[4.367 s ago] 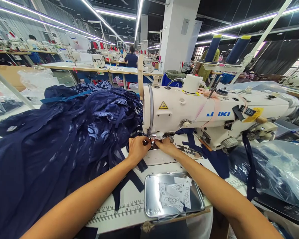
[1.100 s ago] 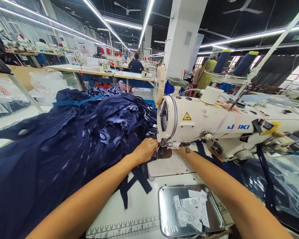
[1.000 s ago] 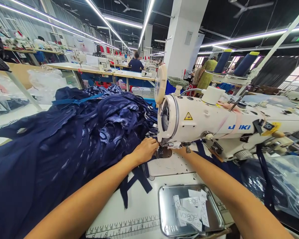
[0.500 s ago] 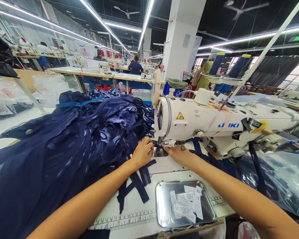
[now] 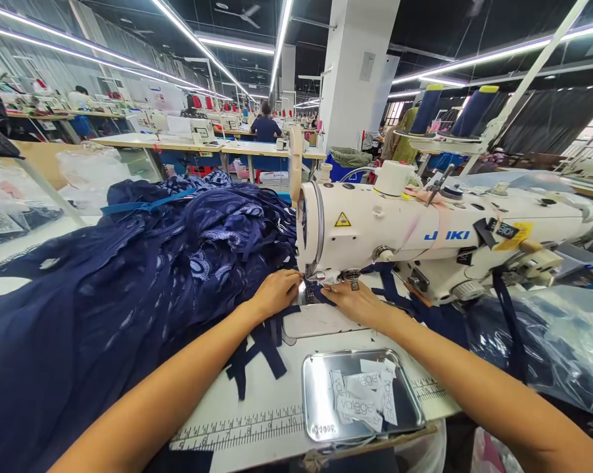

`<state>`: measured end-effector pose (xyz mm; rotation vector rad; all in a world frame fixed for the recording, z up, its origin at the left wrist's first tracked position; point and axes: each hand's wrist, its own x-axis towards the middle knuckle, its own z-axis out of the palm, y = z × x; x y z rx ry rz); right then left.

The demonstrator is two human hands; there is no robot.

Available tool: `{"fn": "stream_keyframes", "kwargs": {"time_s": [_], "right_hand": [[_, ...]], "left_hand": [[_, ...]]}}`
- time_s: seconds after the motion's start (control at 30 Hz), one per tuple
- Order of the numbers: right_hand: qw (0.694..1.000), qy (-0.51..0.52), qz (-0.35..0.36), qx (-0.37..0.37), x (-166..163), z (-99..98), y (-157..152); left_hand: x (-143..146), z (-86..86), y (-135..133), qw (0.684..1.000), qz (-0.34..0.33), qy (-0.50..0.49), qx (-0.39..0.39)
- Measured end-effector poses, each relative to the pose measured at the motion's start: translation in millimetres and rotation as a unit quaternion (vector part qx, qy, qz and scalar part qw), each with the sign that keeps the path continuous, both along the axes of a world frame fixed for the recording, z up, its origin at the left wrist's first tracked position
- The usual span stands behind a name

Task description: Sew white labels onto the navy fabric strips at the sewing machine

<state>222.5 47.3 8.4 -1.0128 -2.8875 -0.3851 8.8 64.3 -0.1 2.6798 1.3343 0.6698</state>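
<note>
A white Juki sewing machine [image 5: 425,233] stands on the table. My left hand [image 5: 275,293] rests with curled fingers on a navy strip [image 5: 257,345] just left of the presser foot [image 5: 310,287]. My right hand [image 5: 358,303] lies below the needle on the right, fingers pressed on the navy strip at the foot. A big heap of navy lace fabric [image 5: 129,282] fills the table to the left.
A metal tray [image 5: 321,407] holding several white "valege" labels sits near the front edge, beside a printed ruler [image 5: 237,427]. Clear plastic bags [image 5: 557,335] with dark fabric lie at right. Two blue thread cones [image 5: 449,108] stand behind the machine. Other people work at far tables.
My right hand has come out from under the machine head and now lies on the strip at the foot. The left hand stays by the foot. The view shifted down and left.
</note>
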Motion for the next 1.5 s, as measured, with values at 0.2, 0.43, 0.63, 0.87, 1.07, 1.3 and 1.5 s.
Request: {"fn": "stream_keyframes", "kwargs": {"time_s": [0.2,0.43,0.63,0.87,1.07,1.3,1.5], "right_hand": [[1.000,0.007,0.023,0.019,-1,-6.0,-12],[0.999,-0.042,-0.002,0.004,-9,6.4,-17],[0.999,-0.026,-0.003,0.021,-10,4.9,-18],[0.999,-0.044,-0.006,0.028,-12,4.6,-19],[0.998,-0.054,-0.031,0.012,-16,5.9,-21],[0.998,-0.039,-0.025,0.032,-21,1.5,-22],[0.997,-0.011,-0.039,0.067,-25,-11.0,-22]], "left_hand": [[-5,0.1,14,0.998,-0.057,0.021,-0.006],[-5,-6.9,27,0.998,-0.066,0.023,0.002],[-5,-4.8,29,0.997,-0.074,0.013,0.008],[-5,-7.2,30,0.996,-0.083,0.004,0.022],[-6,-10.2,30,0.997,-0.077,0.006,0.031],[-4,-9.4,30,0.996,-0.077,0.005,0.049],[-5,-9.7,32,0.993,-0.090,-0.002,0.071]]}}
